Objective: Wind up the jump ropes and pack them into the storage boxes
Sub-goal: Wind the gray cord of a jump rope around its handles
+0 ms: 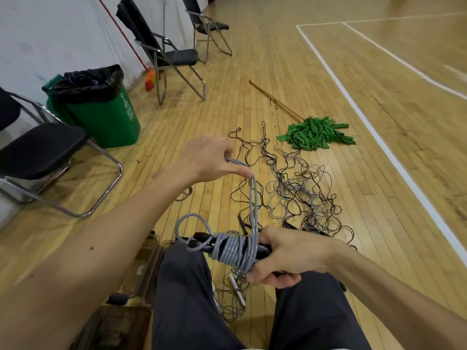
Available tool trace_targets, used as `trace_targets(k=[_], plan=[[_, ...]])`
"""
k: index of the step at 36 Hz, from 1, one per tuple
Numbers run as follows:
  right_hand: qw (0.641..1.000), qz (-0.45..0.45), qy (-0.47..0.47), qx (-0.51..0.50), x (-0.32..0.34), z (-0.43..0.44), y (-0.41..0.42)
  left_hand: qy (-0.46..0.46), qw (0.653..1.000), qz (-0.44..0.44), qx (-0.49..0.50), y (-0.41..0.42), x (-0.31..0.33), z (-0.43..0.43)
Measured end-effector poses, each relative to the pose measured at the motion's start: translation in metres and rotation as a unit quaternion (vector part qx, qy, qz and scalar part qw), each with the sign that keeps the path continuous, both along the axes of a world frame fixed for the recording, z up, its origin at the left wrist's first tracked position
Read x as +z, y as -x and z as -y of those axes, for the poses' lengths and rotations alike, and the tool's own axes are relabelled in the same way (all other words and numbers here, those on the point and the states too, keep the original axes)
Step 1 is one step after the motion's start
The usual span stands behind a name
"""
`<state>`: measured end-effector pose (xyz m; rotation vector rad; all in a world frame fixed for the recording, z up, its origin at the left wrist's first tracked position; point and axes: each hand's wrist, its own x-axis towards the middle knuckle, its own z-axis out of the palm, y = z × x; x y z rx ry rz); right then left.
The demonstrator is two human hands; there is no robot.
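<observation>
My right hand (285, 258) grips the black handles (202, 239) of a grey jump rope (232, 250), whose cord is coiled several times around them above my lap. My left hand (212, 157) is raised above the bundle and pinches the free end of the same grey cord, which runs taut down to the coil. A loose loop of cord sticks out at the left of the bundle. A tangle of grey and dark ropes (300, 198) lies on the wooden floor ahead. A clear storage box (116, 327) sits at my lower left, partly hidden by my arm.
A green mop (316, 133) with a wooden stick lies beyond the ropes. A green bin (101, 109) with a black liner stands at the left, with black folding chairs (43, 152) along the wall. More rope and a white handle (237, 290) lie between my legs.
</observation>
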<state>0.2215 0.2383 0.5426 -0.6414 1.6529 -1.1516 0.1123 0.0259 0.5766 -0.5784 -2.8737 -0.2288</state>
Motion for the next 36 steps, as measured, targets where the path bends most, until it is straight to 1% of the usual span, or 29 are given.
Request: trace_targets(k=[4, 7, 9, 11, 14, 15, 18, 22, 24, 26, 30, 36], plan=[[0.998, 0.022, 0.054, 0.006, 0.004, 0.002, -0.001, -0.040, 0.997, 0.059, 0.036, -0.005, -0.015, 0.003], [0.997, 0.012, 0.076, -0.009, 0.009, 0.001, 0.001, -0.052, 0.991, 0.111, 0.062, -0.011, -0.029, 0.000], [0.994, 0.008, 0.102, -0.034, 0.013, -0.004, 0.007, -0.080, 0.984, 0.136, 0.082, -0.014, -0.051, 0.006], [0.987, 0.030, 0.141, -0.076, 0.015, -0.011, 0.014, -0.108, 0.976, 0.160, 0.098, -0.017, -0.072, 0.014], [0.972, 0.074, 0.179, -0.132, 0.013, -0.022, 0.026, -0.120, 0.968, 0.187, 0.116, -0.029, -0.082, 0.012], [0.967, 0.083, 0.191, -0.145, 0.012, -0.025, 0.030, -0.108, 0.967, 0.196, 0.123, -0.036, -0.082, 0.009], [0.952, 0.109, 0.226, -0.177, 0.010, -0.032, 0.038, -0.069, 0.972, 0.194, 0.115, -0.058, -0.084, 0.002], [0.922, 0.154, 0.260, -0.243, 0.006, -0.039, 0.047, -0.077, 0.979, 0.165, 0.096, -0.066, -0.091, 0.004], [0.909, 0.163, 0.256, -0.287, 0.003, -0.040, 0.049, -0.065, 0.981, 0.155, 0.094, -0.070, -0.088, 0.005], [0.905, 0.155, 0.229, -0.324, 0.000, -0.041, 0.051, -0.064, 0.983, 0.145, 0.089, -0.074, -0.084, 0.008], [0.910, 0.144, 0.164, -0.352, -0.012, -0.048, 0.059, -0.066, 0.988, 0.120, 0.074, -0.080, -0.070, 0.010], [0.902, 0.155, 0.106, -0.390, -0.035, -0.051, 0.066, -0.008, 0.996, 0.083, 0.038, -0.092, -0.050, 0.001]])
